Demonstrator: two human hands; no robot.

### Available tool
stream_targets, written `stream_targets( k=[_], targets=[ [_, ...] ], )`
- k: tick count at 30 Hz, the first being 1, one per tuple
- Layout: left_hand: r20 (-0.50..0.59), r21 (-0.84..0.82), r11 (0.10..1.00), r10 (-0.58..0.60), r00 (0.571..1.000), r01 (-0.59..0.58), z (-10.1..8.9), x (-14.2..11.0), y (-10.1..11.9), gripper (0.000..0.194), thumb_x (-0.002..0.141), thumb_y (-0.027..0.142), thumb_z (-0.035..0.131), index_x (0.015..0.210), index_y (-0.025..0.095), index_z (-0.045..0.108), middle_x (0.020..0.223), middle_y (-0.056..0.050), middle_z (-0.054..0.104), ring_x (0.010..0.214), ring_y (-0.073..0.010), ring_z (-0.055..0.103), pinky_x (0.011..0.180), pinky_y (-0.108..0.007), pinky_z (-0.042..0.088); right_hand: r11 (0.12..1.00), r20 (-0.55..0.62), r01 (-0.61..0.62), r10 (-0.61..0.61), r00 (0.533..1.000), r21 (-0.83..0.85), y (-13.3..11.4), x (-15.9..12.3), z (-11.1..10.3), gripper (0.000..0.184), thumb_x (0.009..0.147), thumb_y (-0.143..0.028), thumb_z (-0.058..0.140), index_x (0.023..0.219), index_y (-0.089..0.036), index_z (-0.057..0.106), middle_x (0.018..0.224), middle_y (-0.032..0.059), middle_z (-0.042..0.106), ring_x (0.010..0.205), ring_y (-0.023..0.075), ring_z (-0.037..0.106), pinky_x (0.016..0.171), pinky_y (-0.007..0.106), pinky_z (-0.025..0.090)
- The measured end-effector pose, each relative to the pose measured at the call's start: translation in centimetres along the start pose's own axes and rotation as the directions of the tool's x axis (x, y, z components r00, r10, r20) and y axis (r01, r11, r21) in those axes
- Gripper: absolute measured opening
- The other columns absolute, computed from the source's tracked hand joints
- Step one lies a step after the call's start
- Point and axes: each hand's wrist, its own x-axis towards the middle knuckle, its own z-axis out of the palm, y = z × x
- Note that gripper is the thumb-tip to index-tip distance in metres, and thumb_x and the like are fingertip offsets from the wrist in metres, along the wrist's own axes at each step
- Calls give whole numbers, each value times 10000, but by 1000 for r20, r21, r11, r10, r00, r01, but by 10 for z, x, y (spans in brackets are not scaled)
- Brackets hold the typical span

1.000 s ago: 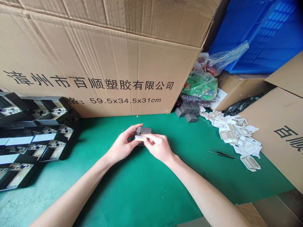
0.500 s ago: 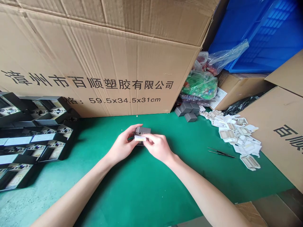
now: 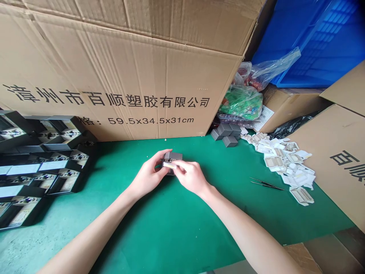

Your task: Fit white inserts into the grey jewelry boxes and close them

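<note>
A small dark grey box (image 3: 174, 156) rests on the green table in front of me. My left hand (image 3: 150, 173) is closed round its left side, thumb in front and fingers behind. A small white piece with a yellowish strip (image 3: 169, 165) is pinched in my right hand (image 3: 189, 177), tilted against the front of the box. The left thumb's tip lies by the white piece's left end. Fingers and the white piece cover much of the box's inside.
Dark grey boxes (image 3: 61, 173), open, stand stacked at left. A large carton (image 3: 128, 68) rises behind. At right lie tweezers (image 3: 266, 184), a heap of white plastic pieces (image 3: 295, 165) and several closed grey boxes (image 3: 226, 133). Bagged parts (image 3: 242, 102) and a blue crate (image 3: 308, 45) are farther back.
The white piece has tipped, its right end now lower, and sits a little closer into the box. Both hands have hardly moved and keep their hold.
</note>
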Motion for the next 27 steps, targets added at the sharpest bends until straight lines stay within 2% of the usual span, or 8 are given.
stream_targets(
  k=[4, 10, 15, 22, 27],
  targets=[
    [-24, 56, 998, 22, 999, -21, 2, -1, -3, 500, 901, 316, 568, 1392, 235, 514, 1272, -73, 655, 1106, -252, 641, 907, -379, 567, 1000, 7, -6, 6, 1000, 8, -1, 0, 0, 280, 924, -208, 512, 1047, -181, 762, 720, 30, 717, 537, 113, 528, 563, 214, 414],
    [-54, 117, 993, 40, 998, -34, 4, -1, -5, 472, 905, 331, 560, 1366, 237, 531, 1215, -71, 676, 1059, -247, 652, 866, -360, 569, 1000, 5, -1, 1, 1000, -21, -4, 1, -1, 259, 904, -185, 537, 1010, -203, 773, 669, 7, 692, 539, 112, 535, 538, 217, 386],
    [-42, 91, 995, 51, 998, -47, 3, 0, -4, 504, 871, 358, 623, 1352, 233, 541, 1206, -72, 688, 1083, -253, 654, 916, -376, 548, 998, -6, 14, -15, 1000, -64, -2, 0, 0, 251, 883, -176, 553, 1009, -206, 768, 693, 9, 709, 551, 117, 561, 560, 217, 412],
    [-50, 87, 995, 48, 998, -44, 3, 0, -8, 496, 881, 301, 591, 1370, 236, 535, 1223, -62, 691, 1097, -247, 655, 944, -381, 538, 984, -29, 84, -90, 996, -155, -1, -2, 1, 233, 887, -203, 574, 1035, -201, 754, 641, -1, 691, 559, 119, 575, 604, 216, 443],
    [-41, 106, 994, 45, 998, -41, 3, 0, -7, 526, 899, 311, 585, 1415, 257, 502, 1299, -62, 664, 1133, -250, 645, 958, -381, 535, 972, -54, 142, -154, 987, -186, -2, -2, 0, 247, 910, -163, 525, 994, -213, 752, 794, 25, 764, 634, 130, 645, 640, 223, 468]
  ],
)
